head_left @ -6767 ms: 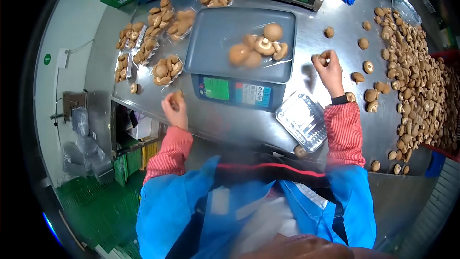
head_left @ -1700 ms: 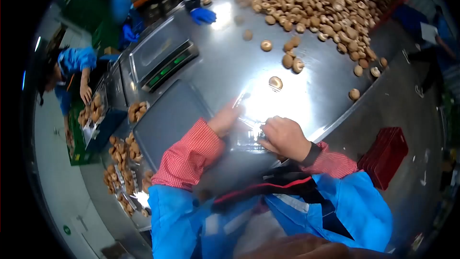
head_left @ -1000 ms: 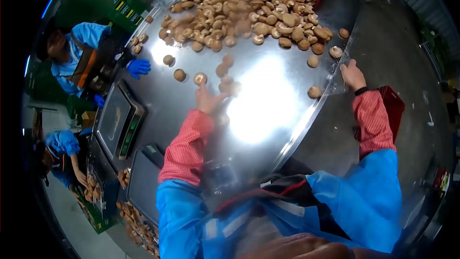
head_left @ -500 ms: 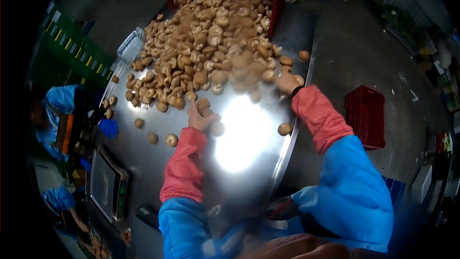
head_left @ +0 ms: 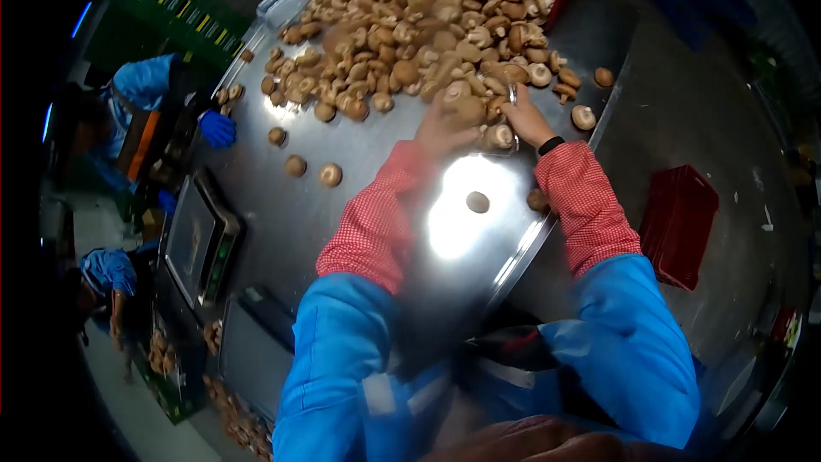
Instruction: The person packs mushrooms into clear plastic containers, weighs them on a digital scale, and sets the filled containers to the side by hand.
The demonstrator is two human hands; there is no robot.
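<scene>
A large heap of brown shiitake mushrooms (head_left: 368, 60) spreads over the steel table (head_left: 359, 222). At the heap's near edge, my right hand (head_left: 527, 120) has its fingers closed on the side of what looks like a clear plastic tray (head_left: 516, 144), only its shiny edges showing. Mushrooms (head_left: 498, 136) lie in or against it. My left hand (head_left: 440, 130) is just left of the tray, touching or close to the mushrooms there; motion smears its fingers. Two loose mushrooms lie nearer me, one in the middle (head_left: 478, 202) and one by my right sleeve (head_left: 537, 199).
Clear plastic trays (head_left: 286, 0) stand at the heap's far left. A scale (head_left: 201, 239) sits on the left of the table. Beyond it are co-workers in blue, one with a blue glove (head_left: 217, 129). On the floor at right is a red crate (head_left: 680, 227).
My left hand has moved right, closer to my right hand, now beside the plastic tray. The view has shifted, so the heap appears farther up and right.
</scene>
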